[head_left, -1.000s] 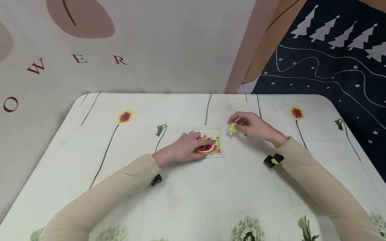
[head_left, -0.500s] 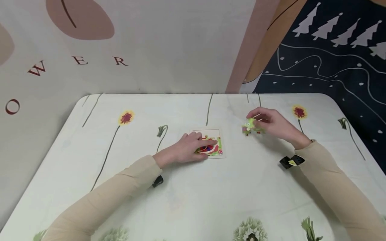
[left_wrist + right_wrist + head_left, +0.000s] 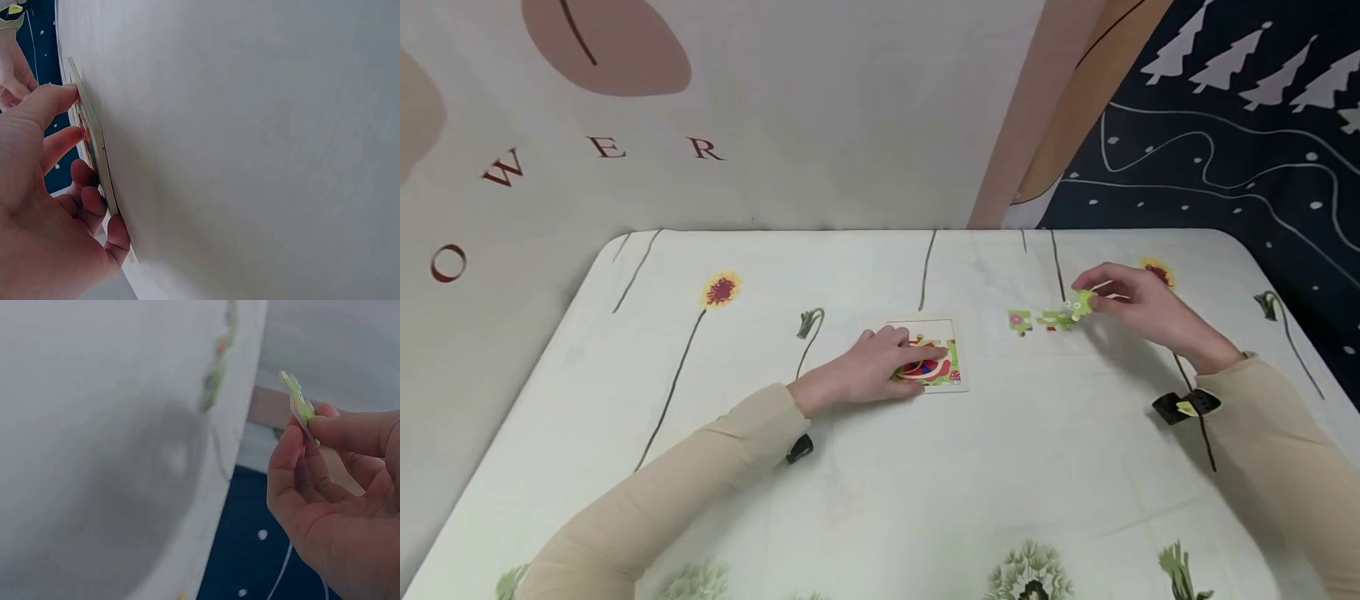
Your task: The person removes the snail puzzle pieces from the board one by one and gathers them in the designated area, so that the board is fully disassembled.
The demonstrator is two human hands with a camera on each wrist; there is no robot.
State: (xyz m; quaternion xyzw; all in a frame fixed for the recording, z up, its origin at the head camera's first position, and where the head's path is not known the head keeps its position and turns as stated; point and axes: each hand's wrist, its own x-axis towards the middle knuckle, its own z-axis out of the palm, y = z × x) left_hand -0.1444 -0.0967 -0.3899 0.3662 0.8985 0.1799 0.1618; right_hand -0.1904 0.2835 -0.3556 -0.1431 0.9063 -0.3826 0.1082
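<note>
Left hand [image 3: 874, 367] rests, fingers spread, on jigsaw board [image 3: 931, 327], presumably steadying it, while right hand [image 3: 1142, 304] pinches green jigsaw piece [image 3: 1080, 306], loose pieces [image 3: 1019, 320] just left.

Left arm [image 3: 692, 479] from lower left of head view, left hand [image 3: 868, 367] at centre, palm down, index finger [image 3: 925, 353] extended, right arm [image 3: 1281, 442] from lower right, right hand [image 3: 1142, 307] right of centre, thumb [image 3: 350, 432] and fingertips [image 3: 289, 439] in a pinch.
</note>
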